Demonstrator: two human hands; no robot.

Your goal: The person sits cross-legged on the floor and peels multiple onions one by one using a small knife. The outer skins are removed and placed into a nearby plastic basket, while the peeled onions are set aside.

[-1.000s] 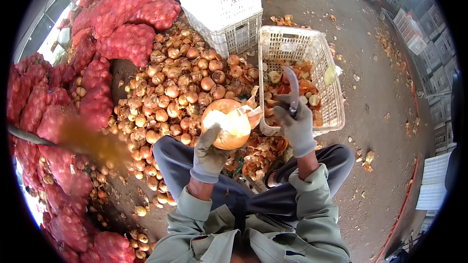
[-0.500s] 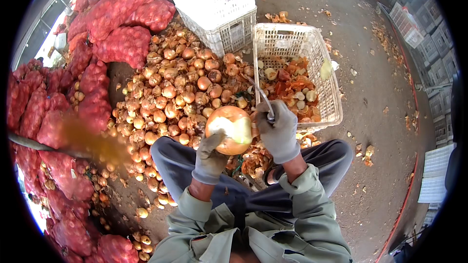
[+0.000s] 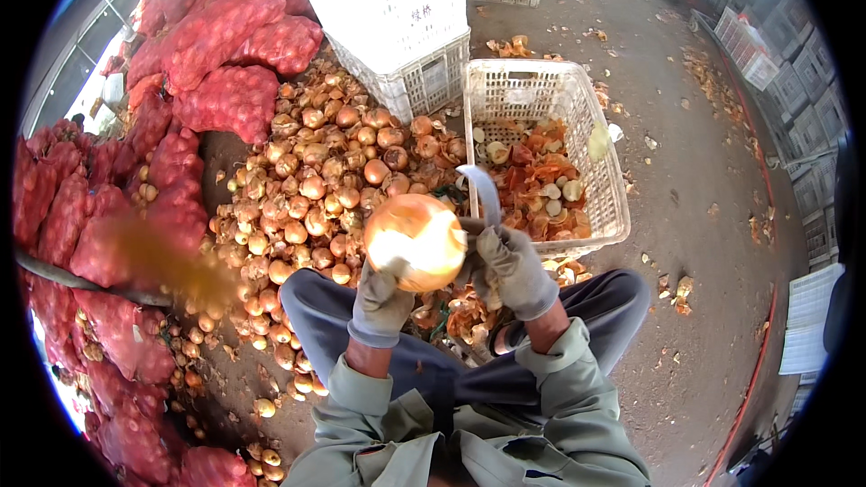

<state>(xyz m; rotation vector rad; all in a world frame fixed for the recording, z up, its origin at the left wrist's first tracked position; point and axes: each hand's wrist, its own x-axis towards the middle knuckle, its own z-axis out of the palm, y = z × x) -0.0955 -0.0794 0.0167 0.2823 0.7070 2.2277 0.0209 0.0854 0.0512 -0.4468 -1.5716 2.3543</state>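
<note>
My left hand (image 3: pixel 382 302), in a grey glove, holds up a large onion (image 3: pixel 416 240) whose skin is partly stripped, pale flesh showing. My right hand (image 3: pixel 516 266), also gloved, grips a knife (image 3: pixel 484 194) with its curved blade pointing up, pressed close against the onion's right side. Both hands are raised over my lap, just in front of a big heap of loose brown onions (image 3: pixel 320 185).
A white plastic crate (image 3: pixel 610 182) on the right holds onion skins and cut ends. Another white crate (image 3: pixel 397 9) stands behind the heap. Red mesh sacks of onions (image 3: pixel 230 45) pile up on the left. Peel scraps litter the concrete floor.
My right hand with the knife has come down from over the crate to the onion's side. The onion has stayed in my left hand, now closer to the camera.
</note>
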